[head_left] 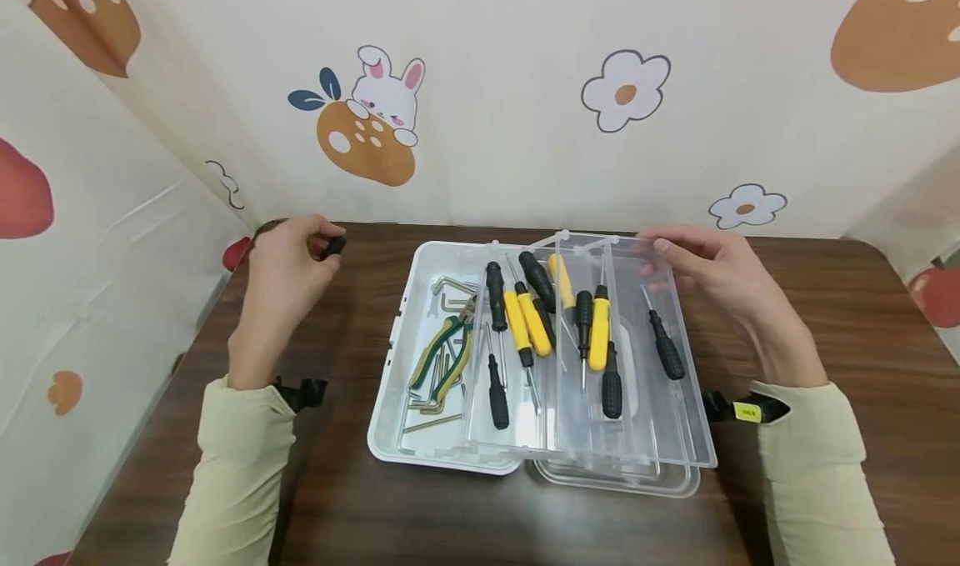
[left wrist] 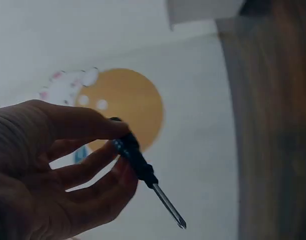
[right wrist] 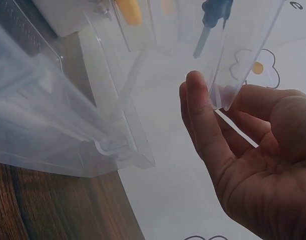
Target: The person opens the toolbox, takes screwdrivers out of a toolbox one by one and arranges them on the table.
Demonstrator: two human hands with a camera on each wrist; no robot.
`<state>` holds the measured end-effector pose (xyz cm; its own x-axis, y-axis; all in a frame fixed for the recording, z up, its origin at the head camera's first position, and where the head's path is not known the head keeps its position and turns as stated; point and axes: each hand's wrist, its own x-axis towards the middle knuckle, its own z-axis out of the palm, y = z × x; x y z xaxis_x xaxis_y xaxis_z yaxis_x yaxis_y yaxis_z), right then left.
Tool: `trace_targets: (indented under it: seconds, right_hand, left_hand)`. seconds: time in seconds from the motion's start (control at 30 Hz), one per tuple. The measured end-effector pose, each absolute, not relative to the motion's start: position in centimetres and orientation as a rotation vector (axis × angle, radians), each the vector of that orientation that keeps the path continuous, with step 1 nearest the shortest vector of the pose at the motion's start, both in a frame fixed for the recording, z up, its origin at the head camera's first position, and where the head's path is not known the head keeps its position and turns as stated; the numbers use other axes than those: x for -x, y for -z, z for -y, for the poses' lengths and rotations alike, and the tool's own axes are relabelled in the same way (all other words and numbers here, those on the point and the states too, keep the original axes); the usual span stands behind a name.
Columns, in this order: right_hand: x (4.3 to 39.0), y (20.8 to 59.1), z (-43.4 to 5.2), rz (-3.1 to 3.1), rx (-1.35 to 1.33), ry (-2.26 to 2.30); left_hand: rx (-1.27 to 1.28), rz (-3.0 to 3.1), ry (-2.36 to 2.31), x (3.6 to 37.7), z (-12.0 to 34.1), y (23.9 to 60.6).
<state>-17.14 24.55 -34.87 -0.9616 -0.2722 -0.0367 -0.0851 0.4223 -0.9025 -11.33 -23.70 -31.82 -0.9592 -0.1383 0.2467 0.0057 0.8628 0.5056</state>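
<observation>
Pinching a slim black screwdriver [left wrist: 137, 162], left hand [head_left: 281, 270]; right hand [head_left: 712, 270] seemingly touches clear tray [head_left: 675, 449].

2 hands [head_left: 288, 257], 1 clear tool box [head_left: 397, 441], 1 pliers [head_left: 442, 353], 4 yellow-handled screwdrivers [head_left: 600, 333], 6 black-handled screwdrivers [head_left: 498, 395] counting one held, several hex keys [head_left: 450, 295]
</observation>
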Motion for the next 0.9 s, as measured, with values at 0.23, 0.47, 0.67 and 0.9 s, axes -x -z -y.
trace_targets:
  seconds: [0.23, 0.47, 0.67, 0.9]
  right_hand:
    - [17.1, 35.2, -25.0, -2.35, 0.328, 1.733]
    - [17.3, 35.3, -24.8, -2.248, 0.362, 1.822]
    - [17.3, 35.4, -24.9, -2.191, 0.408, 1.873]
    - [17.3, 35.4, -24.8, -2.239, 0.35, 1.826]
  left_hand:
    - [-0.123, 3.086, 0.749, 13.6, 25.4, 35.8]
    - [-0.191, 3.158, 0.777, 13.8, 25.5, 37.4]
    - [-0.141, 3.211, 0.75, 14.0, 25.4, 37.4]
    - [-0.067, 3.234, 0.719, 14.1, 25.4, 37.4]
